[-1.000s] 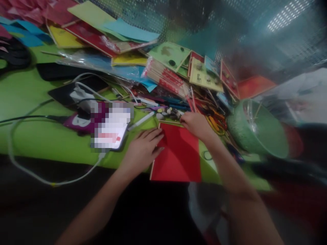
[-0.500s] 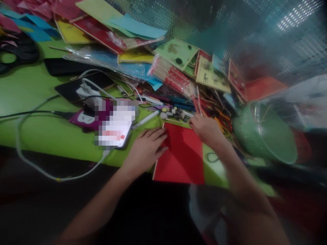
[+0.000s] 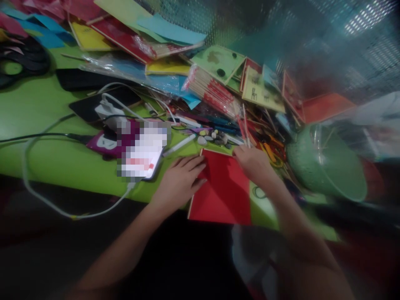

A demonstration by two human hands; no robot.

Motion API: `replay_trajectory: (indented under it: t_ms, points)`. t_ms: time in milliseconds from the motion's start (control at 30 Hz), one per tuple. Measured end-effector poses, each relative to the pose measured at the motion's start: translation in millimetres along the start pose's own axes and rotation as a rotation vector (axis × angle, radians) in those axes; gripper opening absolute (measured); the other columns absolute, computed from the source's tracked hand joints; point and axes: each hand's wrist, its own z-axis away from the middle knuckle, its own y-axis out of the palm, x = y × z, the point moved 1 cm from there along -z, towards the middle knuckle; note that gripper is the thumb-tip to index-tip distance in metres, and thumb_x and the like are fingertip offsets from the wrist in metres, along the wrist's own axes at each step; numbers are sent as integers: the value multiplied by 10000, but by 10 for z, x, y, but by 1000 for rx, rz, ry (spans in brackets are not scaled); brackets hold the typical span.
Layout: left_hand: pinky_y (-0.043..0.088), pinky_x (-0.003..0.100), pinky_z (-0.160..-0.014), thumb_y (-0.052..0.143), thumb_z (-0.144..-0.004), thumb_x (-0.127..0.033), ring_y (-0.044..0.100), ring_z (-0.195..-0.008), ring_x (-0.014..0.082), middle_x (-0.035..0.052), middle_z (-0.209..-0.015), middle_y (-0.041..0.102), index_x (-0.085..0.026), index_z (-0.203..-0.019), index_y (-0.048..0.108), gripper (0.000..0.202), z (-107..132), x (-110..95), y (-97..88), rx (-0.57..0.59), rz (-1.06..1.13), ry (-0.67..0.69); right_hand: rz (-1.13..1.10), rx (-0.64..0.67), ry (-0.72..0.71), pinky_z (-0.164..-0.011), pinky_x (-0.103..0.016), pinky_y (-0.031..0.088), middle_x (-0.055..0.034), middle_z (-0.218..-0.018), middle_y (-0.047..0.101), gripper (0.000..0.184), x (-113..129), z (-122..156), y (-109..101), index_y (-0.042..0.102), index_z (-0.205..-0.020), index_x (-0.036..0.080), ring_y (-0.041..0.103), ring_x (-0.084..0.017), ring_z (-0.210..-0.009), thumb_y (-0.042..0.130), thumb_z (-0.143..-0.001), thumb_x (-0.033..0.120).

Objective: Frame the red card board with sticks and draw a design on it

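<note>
A red card (image 3: 220, 191) lies at the table's front edge, with a thin pale strip along its left side. My left hand (image 3: 183, 177) rests on that left side, palm down, fingers stretched out and slightly apart. At the card's upper right corner is my right hand (image 3: 253, 162), its fingers curled and pressed together. Whatever they grip, if anything, is hidden. Thin red and white sticks (image 3: 245, 125) show just beyond the right fingers; I cannot tell whether they touch. Small stones (image 3: 214, 137) lie beyond the card's top edge.
A lit phone (image 3: 142, 156) on a white cable lies left, beside a purple power strip (image 3: 104, 141). A green bowl (image 3: 325, 162) stands right. Wrapped sticks (image 3: 212, 89) and framed coloured cards (image 3: 264, 91) crowd the back. Black scissors (image 3: 28, 62) are far left.
My right hand has shifted slightly down and toward me at the card's corner. My left hand stays on the left side. The whole view has moved slightly.
</note>
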Motion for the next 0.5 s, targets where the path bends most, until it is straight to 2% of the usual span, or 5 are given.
replay_trajectory:
  t_ms: [133,500]
  points:
    - [486,522,-1143,665,-979,-299,601,-1372,314,107,-1500,639,-150,-1355,683,404,0,0,-5,-3,-27,11,-19,-23,-12,-606,-345,233,-130,-978,746,295,8,14,13,702,-1072,146,613,-201,-719,416,-1013,105]
    - [470,517,-1158,655,-987,-302,592,-1385,311,105,-1508,632,-161,-1352,684,392,8,0,1,-6,-17,8,-4,20,-20,-601,-346,230,-135,-983,738,294,41,6,-57,696,-1079,141,618,-210,-720,410,-1022,107]
